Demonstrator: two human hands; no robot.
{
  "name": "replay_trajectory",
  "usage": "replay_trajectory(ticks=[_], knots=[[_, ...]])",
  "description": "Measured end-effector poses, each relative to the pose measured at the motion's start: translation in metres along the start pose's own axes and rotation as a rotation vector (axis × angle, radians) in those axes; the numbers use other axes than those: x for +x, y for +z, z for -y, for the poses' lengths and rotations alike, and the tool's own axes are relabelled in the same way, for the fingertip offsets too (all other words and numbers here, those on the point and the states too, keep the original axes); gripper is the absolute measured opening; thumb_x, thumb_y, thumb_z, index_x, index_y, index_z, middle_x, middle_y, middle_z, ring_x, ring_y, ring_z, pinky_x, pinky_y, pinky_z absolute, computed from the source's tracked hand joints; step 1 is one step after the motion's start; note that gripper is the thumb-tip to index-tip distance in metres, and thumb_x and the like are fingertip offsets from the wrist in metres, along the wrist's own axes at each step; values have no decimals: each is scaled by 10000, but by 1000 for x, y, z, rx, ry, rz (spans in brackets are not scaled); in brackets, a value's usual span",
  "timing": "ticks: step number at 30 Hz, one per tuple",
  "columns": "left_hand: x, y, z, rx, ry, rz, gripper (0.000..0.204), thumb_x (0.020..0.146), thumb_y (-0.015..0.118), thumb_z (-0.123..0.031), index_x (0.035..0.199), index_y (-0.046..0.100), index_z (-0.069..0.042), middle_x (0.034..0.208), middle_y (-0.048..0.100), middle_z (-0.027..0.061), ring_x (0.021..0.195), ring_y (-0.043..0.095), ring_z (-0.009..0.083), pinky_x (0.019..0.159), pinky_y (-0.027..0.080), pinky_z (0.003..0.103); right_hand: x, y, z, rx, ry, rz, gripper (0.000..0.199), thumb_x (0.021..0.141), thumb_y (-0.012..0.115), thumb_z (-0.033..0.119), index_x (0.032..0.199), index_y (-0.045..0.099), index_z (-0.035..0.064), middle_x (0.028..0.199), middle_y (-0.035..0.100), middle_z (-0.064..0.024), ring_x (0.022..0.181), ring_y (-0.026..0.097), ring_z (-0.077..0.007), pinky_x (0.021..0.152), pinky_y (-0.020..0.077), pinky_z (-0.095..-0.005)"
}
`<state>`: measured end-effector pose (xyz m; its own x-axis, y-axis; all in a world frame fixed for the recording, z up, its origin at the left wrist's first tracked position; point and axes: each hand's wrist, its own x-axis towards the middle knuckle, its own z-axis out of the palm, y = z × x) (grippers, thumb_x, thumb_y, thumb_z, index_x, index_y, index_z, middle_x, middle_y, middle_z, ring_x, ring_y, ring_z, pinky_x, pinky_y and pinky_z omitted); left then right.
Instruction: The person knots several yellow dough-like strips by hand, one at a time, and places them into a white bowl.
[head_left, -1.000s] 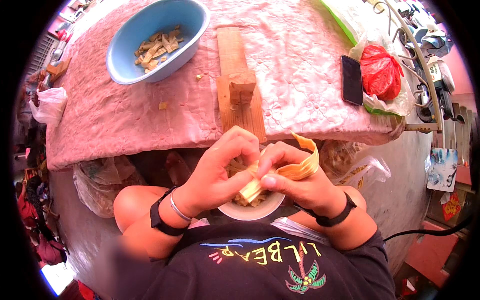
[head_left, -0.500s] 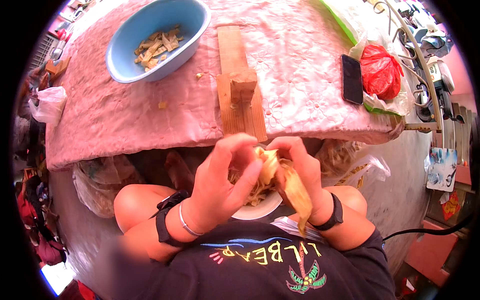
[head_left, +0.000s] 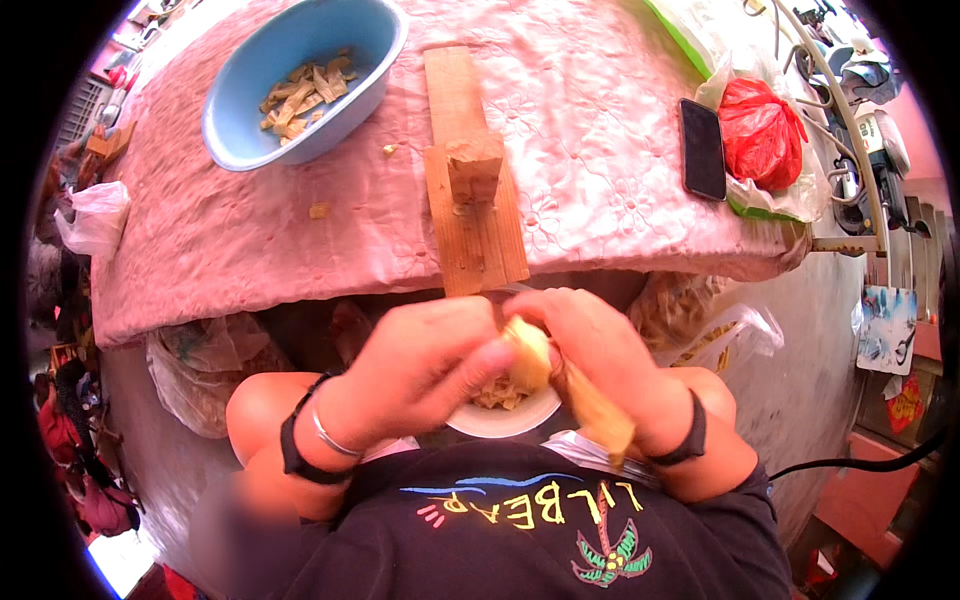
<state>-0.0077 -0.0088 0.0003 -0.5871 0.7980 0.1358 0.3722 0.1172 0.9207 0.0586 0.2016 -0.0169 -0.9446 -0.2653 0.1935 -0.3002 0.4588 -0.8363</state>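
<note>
My left hand [head_left: 430, 355] and my right hand [head_left: 605, 350] meet just off the table's front edge, both closed on a yellow-brown fibrous strip [head_left: 530, 350]. One end of the strip [head_left: 602, 418] hangs below the right hand. Motion blurs the left fingers a little. Under the hands, a white bowl [head_left: 548, 408] holds thin shreds [head_left: 503, 393] of similar colour; the hands cover much of it. Right beyond my fingers, a wooden stand [head_left: 492, 250] with an upright block [head_left: 474, 165] reaches over the table edge.
On the pink quilted tablecloth [head_left: 600, 140] sits a blue basin [head_left: 375, 95] with flat pale pieces [head_left: 305, 95]. A phone [head_left: 703, 150] and a red plastic bag [head_left: 762, 135] lie at the right. Plastic bags [head_left: 215, 365] stand under the table, and a metal rail [head_left: 845, 120] borders its right side.
The left hand has turned over and closed in more tightly on the strip. Both hands are slightly lower and nearer each other, and the hanging end has shifted a little.
</note>
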Motion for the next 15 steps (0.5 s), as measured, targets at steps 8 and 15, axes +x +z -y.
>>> replay_trajectory(ticks=[8, 15], knots=[[12, -14, 6, 188, 94, -82, 292, 852, 701, -204, 1063, 617, -20, 945, 644, 114, 849, 617, 283, 766, 477, 355, -1, -18, 3, 76, 92, 128, 211, 975, 570, 170, 815, 547, 35, 706, 531, -142, 643, 543, -338, 582, 435, -414], [6, 8, -3, 317, -58, -20, 299, 739, 684, -67, 1020, 584, -48, 853, 597, 122, 770, 602, 318, 705, 478, 365, -2, -11, 5, 138, 146, 139, 218, 989, 550, 138, 803, 571, 24, 679, 539, -127, 599, 537, -280, 558, 437, -365]])
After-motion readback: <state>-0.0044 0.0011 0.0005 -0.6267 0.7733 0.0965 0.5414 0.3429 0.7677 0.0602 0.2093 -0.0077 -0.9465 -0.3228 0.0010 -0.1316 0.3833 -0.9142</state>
